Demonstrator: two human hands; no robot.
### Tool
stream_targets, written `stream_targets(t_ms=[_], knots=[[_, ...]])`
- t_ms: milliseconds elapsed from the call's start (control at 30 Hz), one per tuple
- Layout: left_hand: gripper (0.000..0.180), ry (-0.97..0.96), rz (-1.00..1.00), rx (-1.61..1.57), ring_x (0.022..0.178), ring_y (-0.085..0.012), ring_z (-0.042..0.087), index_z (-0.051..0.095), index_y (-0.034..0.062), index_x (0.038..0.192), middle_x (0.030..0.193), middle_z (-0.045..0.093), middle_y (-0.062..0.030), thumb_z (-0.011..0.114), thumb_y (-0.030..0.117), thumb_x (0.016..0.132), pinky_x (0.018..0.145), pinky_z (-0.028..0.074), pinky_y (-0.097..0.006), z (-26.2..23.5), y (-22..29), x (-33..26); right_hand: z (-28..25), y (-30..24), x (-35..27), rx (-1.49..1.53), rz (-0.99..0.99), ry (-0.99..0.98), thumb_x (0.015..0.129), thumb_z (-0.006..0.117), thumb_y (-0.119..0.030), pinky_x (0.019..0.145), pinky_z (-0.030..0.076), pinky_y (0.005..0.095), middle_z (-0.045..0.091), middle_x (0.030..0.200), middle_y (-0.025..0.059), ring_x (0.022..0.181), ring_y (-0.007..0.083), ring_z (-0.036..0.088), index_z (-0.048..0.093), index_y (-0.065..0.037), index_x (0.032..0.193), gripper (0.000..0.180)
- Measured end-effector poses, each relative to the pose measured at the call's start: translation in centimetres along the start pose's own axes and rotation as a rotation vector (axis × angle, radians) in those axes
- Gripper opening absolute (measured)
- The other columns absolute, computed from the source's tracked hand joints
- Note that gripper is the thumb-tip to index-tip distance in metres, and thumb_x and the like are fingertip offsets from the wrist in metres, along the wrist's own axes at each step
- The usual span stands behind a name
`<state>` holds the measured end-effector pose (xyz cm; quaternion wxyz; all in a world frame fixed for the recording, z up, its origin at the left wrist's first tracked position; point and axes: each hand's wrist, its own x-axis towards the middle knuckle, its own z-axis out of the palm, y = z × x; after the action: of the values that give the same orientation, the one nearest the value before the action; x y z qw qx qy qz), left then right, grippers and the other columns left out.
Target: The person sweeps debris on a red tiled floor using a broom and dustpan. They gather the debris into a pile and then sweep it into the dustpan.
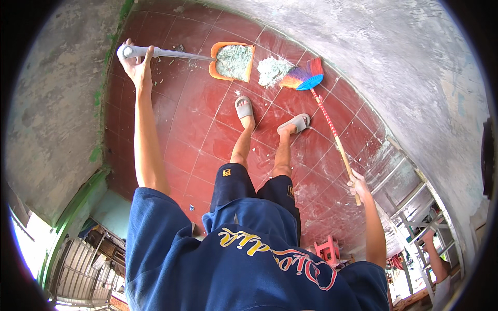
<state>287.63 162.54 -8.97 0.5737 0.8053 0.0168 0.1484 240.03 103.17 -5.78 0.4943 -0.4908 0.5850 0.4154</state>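
Observation:
My left hand (139, 63) is closed around the grey handle end of a long-handled orange dustpan (232, 79). The pan lies on the red tiles and holds a heap of pale green-white debris (233, 60). Just right of its open edge sits a second heap of the same debris (273, 71). A broom (306, 79) with multicoloured bristles and a blue head touches that heap from the right. Its wooden stick, wrapped partly in red and white, slants down to my right hand (358, 185), which grips it near the end.
Crumbs and whitish dust lie scattered over the red tiled floor (207, 127). Bare plaster walls rise at left and right. A metal ladder-like frame (402, 186) leans along the right wall. A small red stool (328, 251) stands beside me. Another person's arm (434, 256) shows at lower right.

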Motion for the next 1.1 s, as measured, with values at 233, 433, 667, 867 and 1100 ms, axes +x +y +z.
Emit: stream_targets(t_ms=[233,433,667,867,1100], knots=[[0.033,-0.430,-0.243,-0.038,0.084,-0.0190,0.064,0.057,0.0032,0.071,0.069,0.059,-0.0041,0.055,0.027,0.093,0.075,0.045,-0.033,0.7,-1.4,3.6,0.9,-0.3,2.7,-1.006,-0.580,0.404,0.089,0.050,-0.008,0.078,0.048,0.0457,0.063,0.097,0.0272,0.087,0.0414,0.062,0.047,0.004,0.130,0.042],[0.033,-0.468,-0.233,-0.016,0.073,-0.0167,0.059,0.043,0.0070,0.061,0.062,0.048,-0.0022,0.051,0.021,0.091,0.067,0.040,-0.033,2.7,0.1,3.1,1.1,-5.3,5.3,-1.211,-0.550,0.443,0.090,0.048,-0.010,0.066,0.049,0.0483,0.062,0.078,0.0283,0.073,0.0439,0.062,0.047,0.003,0.130,0.043],[0.030,-0.466,-0.276,-0.066,0.073,-0.0147,0.058,0.041,0.0090,0.064,0.063,0.049,-0.0021,0.049,0.019,0.090,0.060,0.035,-0.027,1.8,-0.5,2.1,-0.7,-5.3,6.5,-1.011,-0.599,0.337,0.091,0.047,-0.009,0.077,0.047,0.0464,0.061,0.092,0.0298,0.085,0.0431,0.060,0.048,0.000,0.130,0.041],[0.031,-0.487,-0.230,-0.095,0.069,-0.0143,0.055,0.041,0.0077,0.062,0.066,0.055,-0.0060,0.047,0.018,0.091,0.062,0.038,-0.025,0.9,-1.7,1.9,-0.4,-3.8,9.5,-1.085,-0.699,0.381,0.090,0.050,-0.009,0.066,0.045,0.0483,0.060,0.080,0.0291,0.075,0.0418,0.061,0.048,-0.002,0.131,0.042],[0.030,-0.457,-0.278,-0.211,0.072,-0.0158,0.055,0.041,0.0068,0.062,0.066,0.054,-0.0067,0.046,0.016,0.091,0.067,0.040,-0.027,1.1,-1.5,1.9,1.2,-5.2,11.4,-1.028,-0.657,0.304,0.092,0.048,-0.015,0.074,0.045,0.0512,0.059,0.079,0.0299,0.077,0.0460,0.057,0.043,-0.006,0.136,0.046]])
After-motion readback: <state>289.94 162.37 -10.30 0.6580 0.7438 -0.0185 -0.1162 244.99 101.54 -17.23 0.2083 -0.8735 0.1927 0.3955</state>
